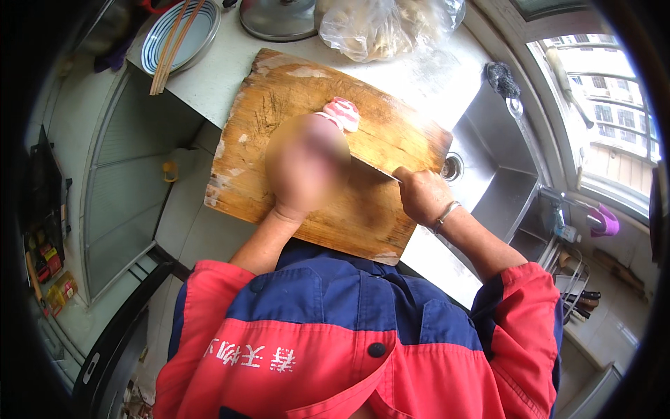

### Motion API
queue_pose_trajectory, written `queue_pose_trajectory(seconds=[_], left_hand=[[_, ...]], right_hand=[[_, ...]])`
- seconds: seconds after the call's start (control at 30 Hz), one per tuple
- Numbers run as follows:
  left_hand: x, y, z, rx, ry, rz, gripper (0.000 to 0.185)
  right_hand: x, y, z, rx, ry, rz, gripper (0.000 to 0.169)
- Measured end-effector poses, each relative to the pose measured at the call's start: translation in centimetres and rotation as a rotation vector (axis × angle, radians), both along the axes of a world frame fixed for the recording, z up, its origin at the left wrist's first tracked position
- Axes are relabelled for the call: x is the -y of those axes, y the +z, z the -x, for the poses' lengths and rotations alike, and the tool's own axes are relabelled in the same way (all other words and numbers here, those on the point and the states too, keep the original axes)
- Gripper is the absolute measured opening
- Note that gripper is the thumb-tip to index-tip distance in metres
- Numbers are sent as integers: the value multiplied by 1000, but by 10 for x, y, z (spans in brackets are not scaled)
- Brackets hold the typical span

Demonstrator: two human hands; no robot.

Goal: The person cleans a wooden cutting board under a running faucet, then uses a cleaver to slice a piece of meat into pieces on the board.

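Observation:
My right hand grips a kitchen knife at the right of a worn wooden cutting board. The knife's handle is hidden in the fist, and its blade points left towards my other hand. A round blur covers most of my left hand, over the middle of the board. Whether its fingers hold anything does not show. Slices of streaky raw meat, pink and white, lie just beyond the blur, and one is partly covered by it.
A stainless steel sink adjoins the board on the right. Behind it stand a striped bowl with wooden chopsticks across it, a metal lid and a clear plastic bag. Several knives sit in a rack at far right.

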State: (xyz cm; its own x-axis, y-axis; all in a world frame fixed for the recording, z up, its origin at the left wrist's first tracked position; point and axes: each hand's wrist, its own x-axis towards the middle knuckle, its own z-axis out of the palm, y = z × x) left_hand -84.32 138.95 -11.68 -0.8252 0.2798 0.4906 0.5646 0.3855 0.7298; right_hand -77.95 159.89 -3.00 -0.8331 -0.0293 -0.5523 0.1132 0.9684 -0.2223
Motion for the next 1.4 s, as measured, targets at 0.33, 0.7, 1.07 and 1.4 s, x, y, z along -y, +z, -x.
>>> queue_pose_trajectory(seconds=[0.33, 0.7, 1.07, 1.4], left_hand=[[3, -5, -2, -23, 18, 40, 27], [0, 13, -1, 3, -26, 0, 27], [6, 11, -3, -11, -59, 8, 27], [7, 10, -11, 66, -5, 102, 26]], right_hand=[[1, 3, -1, 76, 2, -38, 21], [-3, 2, -10, 59, 3, -55, 24], [-11, 1, -33, -44, -100, -14, 20], [1, 8, -11, -23, 11, 17, 19]])
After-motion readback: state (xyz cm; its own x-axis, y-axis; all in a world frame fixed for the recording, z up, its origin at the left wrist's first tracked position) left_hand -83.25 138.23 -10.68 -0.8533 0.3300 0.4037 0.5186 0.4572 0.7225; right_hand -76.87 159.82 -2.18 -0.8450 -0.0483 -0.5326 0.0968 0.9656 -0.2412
